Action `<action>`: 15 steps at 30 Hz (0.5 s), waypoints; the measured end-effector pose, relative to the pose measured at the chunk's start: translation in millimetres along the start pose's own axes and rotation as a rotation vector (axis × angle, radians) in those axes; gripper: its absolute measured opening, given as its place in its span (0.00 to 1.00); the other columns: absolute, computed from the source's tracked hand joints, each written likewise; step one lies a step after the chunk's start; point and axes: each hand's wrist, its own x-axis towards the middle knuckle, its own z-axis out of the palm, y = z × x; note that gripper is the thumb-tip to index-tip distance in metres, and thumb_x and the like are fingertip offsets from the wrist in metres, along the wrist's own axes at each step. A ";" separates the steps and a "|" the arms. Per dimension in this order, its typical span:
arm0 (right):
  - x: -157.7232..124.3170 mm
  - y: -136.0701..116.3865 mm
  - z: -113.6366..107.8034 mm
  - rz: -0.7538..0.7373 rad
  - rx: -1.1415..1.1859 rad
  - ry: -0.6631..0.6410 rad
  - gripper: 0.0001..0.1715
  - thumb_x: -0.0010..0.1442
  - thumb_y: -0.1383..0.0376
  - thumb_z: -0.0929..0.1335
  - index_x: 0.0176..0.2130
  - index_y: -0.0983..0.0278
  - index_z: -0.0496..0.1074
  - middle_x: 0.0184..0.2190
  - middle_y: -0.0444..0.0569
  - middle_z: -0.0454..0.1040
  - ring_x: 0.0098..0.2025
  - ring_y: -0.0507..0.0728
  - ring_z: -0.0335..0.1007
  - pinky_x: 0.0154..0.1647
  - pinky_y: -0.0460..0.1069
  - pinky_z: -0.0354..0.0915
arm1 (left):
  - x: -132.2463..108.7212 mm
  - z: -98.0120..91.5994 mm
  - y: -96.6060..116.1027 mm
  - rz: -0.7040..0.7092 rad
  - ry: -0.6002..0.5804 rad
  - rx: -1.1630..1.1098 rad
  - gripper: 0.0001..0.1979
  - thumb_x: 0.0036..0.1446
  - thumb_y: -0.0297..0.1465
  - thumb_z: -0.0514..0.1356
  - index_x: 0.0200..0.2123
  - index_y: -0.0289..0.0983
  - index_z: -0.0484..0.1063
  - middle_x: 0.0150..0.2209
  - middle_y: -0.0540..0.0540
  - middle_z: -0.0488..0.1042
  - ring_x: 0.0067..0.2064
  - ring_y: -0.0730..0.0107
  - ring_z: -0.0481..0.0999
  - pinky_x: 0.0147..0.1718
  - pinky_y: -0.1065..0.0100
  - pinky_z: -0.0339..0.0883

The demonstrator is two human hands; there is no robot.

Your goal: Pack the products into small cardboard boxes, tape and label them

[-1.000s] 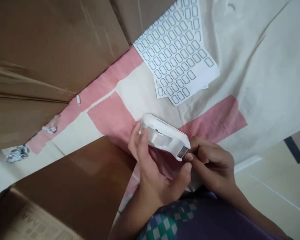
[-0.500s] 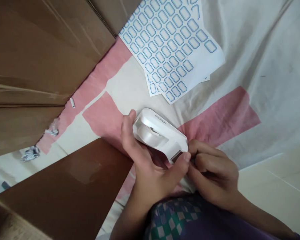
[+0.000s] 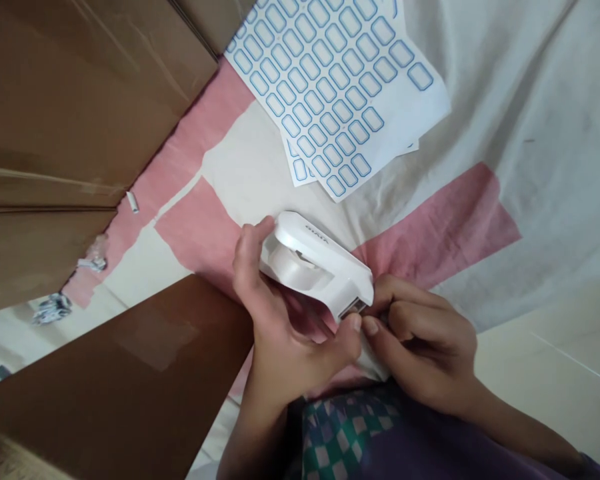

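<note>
A white tape dispenser (image 3: 325, 257) with dark lettering on its side lies across my left hand (image 3: 290, 340). My left fingers wrap its far end, and the thumb rests by the cutting end. A pale tape roll (image 3: 297, 267) sits inside its hollow. My right hand (image 3: 425, 340) is closed in a pinch, thumb and index finger against the cutting end. Whatever is between those fingertips is too small to make out. Beyond the dispenser, sheets of blue-framed blank labels (image 3: 325, 87) overlap on the cloth.
Brown cardboard boxes (image 3: 70, 120) stand at the left, with a cardboard flap (image 3: 130, 360) nearer me. A pink and white cloth (image 3: 480, 220) lies beneath. Crumpled scraps (image 3: 53, 309) and a small white roll (image 3: 133, 202) lie by the boxes. Pale floor tiles (image 3: 545, 360) show at right.
The dispenser and my left hand have shifted slightly left in view. My left thumb has drawn back from the cutting end, and my right thumb has moved in beside it.
</note>
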 end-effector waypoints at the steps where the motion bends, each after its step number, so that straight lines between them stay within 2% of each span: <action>1: -0.4 -0.1 -0.3 0.002 0.000 -0.002 0.23 0.61 0.78 0.67 0.22 0.62 0.54 0.26 0.43 0.66 0.24 0.47 0.62 0.21 0.44 0.57 | 0.0 -0.1 -0.2 0.005 -0.005 -0.033 0.60 0.48 0.49 0.73 0.73 0.50 0.38 0.70 0.37 0.54 0.70 0.43 0.60 0.60 0.46 0.69; 6: -1.8 0.2 -1.4 0.012 -0.002 -0.018 0.22 0.61 0.78 0.66 0.23 0.62 0.55 0.27 0.43 0.66 0.25 0.47 0.62 0.21 0.45 0.57 | 0.0 -0.6 0.3 0.016 -0.004 -0.080 0.56 0.52 0.51 0.70 0.73 0.48 0.39 0.70 0.38 0.53 0.73 0.44 0.52 0.65 0.44 0.62; 10: -3.0 1.3 -1.0 0.021 -0.002 -0.019 0.22 0.61 0.78 0.66 0.23 0.62 0.55 0.27 0.44 0.65 0.25 0.48 0.62 0.22 0.45 0.56 | 0.5 0.6 -1.1 0.034 0.018 -0.068 0.55 0.50 0.52 0.70 0.72 0.49 0.42 0.69 0.39 0.53 0.73 0.43 0.52 0.66 0.44 0.61; 15: -4.9 1.9 -1.1 0.037 0.001 -0.027 0.22 0.60 0.78 0.66 0.23 0.61 0.55 0.27 0.44 0.64 0.25 0.49 0.61 0.21 0.46 0.55 | 1.9 3.7 -3.7 0.115 0.077 -0.104 0.54 0.47 0.46 0.72 0.71 0.44 0.46 0.67 0.38 0.56 0.71 0.44 0.56 0.66 0.42 0.61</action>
